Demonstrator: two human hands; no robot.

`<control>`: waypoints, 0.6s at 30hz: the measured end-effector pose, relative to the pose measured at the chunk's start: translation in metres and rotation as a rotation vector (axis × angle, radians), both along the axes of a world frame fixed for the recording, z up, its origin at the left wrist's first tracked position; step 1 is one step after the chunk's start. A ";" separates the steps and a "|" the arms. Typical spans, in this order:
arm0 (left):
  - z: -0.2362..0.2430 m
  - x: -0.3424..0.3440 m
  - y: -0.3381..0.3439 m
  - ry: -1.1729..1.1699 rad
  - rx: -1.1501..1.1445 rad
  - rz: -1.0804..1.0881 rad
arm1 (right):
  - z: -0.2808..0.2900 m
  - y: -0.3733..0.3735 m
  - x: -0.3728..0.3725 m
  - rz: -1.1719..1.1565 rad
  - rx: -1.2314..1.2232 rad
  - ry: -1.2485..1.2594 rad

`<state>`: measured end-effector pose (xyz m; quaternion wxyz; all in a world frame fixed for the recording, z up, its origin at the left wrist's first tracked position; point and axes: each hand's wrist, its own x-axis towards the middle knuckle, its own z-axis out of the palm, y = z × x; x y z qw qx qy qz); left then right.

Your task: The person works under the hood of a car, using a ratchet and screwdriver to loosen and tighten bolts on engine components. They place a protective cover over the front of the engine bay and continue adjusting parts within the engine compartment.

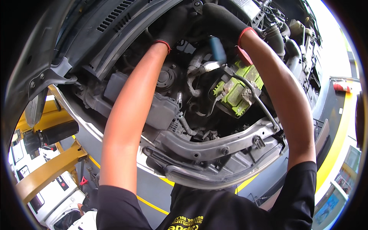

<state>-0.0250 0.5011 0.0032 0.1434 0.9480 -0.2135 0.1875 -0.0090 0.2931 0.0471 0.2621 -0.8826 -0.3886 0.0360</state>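
engine bay [207, 151] open, so access looks done. cowl panel [126, 15] still on, upper left. black box cover [163, 111] sits in place too. green-topped battery [232, 100] is in the bay, right of centre, a cable running to its near corner; reads as not taken out.

right hand [218, 17] and left hand [178, 19], black gloves with red cuffs, are close together at the far side of the bay. fingers lost in shadow and at the top edge: can't tell if they're spread, closed or gripping.

slim grey bar [264, 105], likely the hold-down, still crosses the battery. blue cylinder [217, 49], blurred, is below the right hand; can't tell what it is or whether it's held. smallest: round metal fitting [197, 5] between the gloves, top edge of view. that's the work spot.

my read: mid-job, the fitting not finished. how much is left there, can't tell.
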 end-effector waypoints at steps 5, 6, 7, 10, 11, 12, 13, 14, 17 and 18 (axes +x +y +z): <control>0.020 -0.040 0.024 0.566 0.213 -0.060 | 0.017 0.015 0.018 -0.248 -0.029 0.140; 0.038 -0.064 0.029 0.620 0.215 -0.081 | 0.027 0.020 0.010 -0.445 -0.162 0.153; 0.068 -0.073 0.009 0.621 0.204 -0.181 | 0.028 -0.016 0.021 -0.359 -0.643 -0.508; 0.097 -0.109 0.038 0.854 0.407 -0.059 | 0.029 -0.021 0.043 -0.097 -0.460 -0.650; 0.103 -0.112 0.043 0.858 0.445 -0.030 | 0.027 -0.024 0.046 0.007 -0.169 -0.640; 0.108 -0.114 0.045 0.860 0.484 -0.005 | 0.023 -0.018 0.055 -0.002 -0.096 -0.223; 0.115 -0.111 0.044 0.854 0.520 0.007 | 0.026 -0.014 0.062 -0.024 -0.035 0.189; 0.126 -0.114 0.037 0.841 0.430 -0.018 | 0.027 -0.019 0.069 -0.063 0.027 0.602; 0.159 -0.116 0.025 0.797 0.221 -0.119 | 0.015 -0.048 0.096 0.111 -0.240 -0.003; 0.158 -0.114 0.025 0.790 0.216 -0.136 | 0.018 -0.051 0.090 0.006 -0.419 -0.164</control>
